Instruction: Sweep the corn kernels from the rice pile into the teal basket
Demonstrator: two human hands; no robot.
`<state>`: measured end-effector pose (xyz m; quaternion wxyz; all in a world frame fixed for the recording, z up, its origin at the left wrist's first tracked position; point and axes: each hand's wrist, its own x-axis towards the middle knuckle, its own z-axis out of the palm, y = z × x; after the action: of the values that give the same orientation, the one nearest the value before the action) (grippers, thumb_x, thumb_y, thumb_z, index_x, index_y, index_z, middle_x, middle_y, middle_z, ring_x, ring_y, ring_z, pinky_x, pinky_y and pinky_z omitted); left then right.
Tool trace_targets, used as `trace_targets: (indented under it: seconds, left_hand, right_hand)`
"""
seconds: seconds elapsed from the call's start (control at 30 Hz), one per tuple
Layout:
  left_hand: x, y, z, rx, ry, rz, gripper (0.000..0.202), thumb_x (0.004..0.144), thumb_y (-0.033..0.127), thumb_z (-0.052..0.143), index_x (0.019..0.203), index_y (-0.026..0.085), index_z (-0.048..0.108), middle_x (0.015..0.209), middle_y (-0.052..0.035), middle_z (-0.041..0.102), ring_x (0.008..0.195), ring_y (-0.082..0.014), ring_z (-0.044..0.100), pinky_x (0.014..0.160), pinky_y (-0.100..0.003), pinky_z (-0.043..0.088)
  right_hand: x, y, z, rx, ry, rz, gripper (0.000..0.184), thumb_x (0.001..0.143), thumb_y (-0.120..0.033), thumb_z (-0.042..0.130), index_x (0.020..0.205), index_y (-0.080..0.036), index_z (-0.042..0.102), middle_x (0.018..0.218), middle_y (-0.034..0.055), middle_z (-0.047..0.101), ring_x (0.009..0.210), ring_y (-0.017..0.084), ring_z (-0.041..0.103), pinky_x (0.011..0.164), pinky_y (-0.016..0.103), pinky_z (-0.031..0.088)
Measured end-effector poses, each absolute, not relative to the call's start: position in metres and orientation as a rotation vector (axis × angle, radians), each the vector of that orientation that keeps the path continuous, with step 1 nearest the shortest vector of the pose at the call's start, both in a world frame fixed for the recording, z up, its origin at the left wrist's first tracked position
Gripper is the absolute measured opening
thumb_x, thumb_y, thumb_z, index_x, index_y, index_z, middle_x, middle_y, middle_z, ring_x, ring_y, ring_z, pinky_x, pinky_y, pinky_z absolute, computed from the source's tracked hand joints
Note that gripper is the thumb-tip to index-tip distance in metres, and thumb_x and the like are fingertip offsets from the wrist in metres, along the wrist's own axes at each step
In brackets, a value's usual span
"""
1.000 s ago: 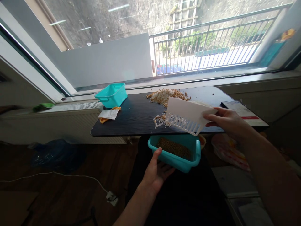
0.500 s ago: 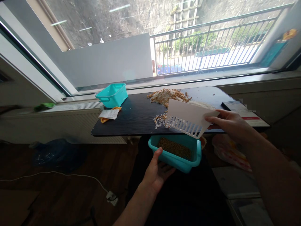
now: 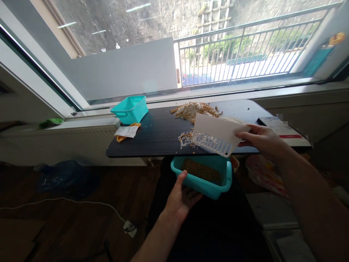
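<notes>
My left hand (image 3: pixel 181 200) grips the near side of a teal plastic basket (image 3: pixel 200 187), thumb at its rim and fingers underneath. Brown beans or pellets (image 3: pixel 200 171) cover the bottom of this basket, which sits over my lap below the table edge. In my right hand (image 3: pixel 256 138) is a white slotted scoop (image 3: pixel 215 129), pinched at its right end. The scoop tilts with its slots toward the table's front edge, above the basket. Behind it lies a pile of white grains mixed with brown beans (image 3: pixel 191 111). A smaller scatter of them (image 3: pixel 185 140) is left of the scoop, which partly hides it.
A second teal basket (image 3: pixel 133 111) stands at the back left of the dark table (image 3: pixel 158 138). Near it lie a white packet (image 3: pixel 127 131) and an orange cloth. A flat box (image 3: pixel 283 133) rests at the right end. A white cable with a power strip (image 3: pixel 130 228) runs along the floor.
The scoop and my right hand have shifted slightly up and left. The basket in my left hand has moved a little left and up.
</notes>
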<state>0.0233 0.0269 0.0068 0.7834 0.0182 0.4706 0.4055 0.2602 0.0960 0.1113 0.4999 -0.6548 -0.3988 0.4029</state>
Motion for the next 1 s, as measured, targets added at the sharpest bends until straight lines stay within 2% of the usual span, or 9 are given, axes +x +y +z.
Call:
trace_targets:
  seconds: [0.13,0.47,0.67,1.0]
  left_hand:
    - [0.023,0.028,0.009,0.033,1.021,0.880,0.056,0.085,0.047,0.059,0.129,0.014,0.051,0.121,-0.0185,0.060,0.102,-0.0310,0.064,0.085,-0.042,0.055]
    - [0.023,0.028,0.008,0.040,1.017,0.875,0.053,0.086,0.047,0.058,0.128,0.015,0.053,0.120,-0.0168,0.061,0.101,-0.0301,0.064,0.084,-0.041,0.055]
    - [0.023,0.029,0.006,0.027,1.020,0.874,0.056,0.086,0.048,0.058,0.131,0.014,0.050,0.120,-0.0173,0.061,0.103,-0.0312,0.064,0.085,-0.043,0.055]
    - [0.019,0.029,0.008,0.031,1.018,0.876,0.058,0.085,0.048,0.059,0.131,0.014,0.051,0.123,-0.0174,0.061,0.107,-0.0319,0.062,0.083,-0.040,0.055]
  right_hand:
    - [0.267,0.092,0.107,-1.540,-0.980,0.974,0.010,0.072,-0.008,0.068,0.079,-0.015,0.070,0.078,0.0011,0.071,0.063,0.010,0.065,0.055,0.016,0.056]
    - [0.255,0.094,0.115,-1.587,-0.970,1.009,0.012,0.073,-0.004,0.065,0.073,-0.015,0.068,0.070,-0.0009,0.070,0.059,0.008,0.063,0.050,0.014,0.054]
    - [0.262,0.089,0.115,-1.591,-1.000,1.017,0.010,0.074,-0.007,0.066,0.079,-0.015,0.070,0.077,0.0001,0.072,0.064,0.009,0.065,0.055,0.015,0.056]
    - [0.249,0.090,0.117,-1.589,-1.083,1.062,0.007,0.074,-0.008,0.065,0.074,-0.014,0.068,0.071,0.0015,0.071,0.063,0.010,0.064,0.056,0.017,0.054]
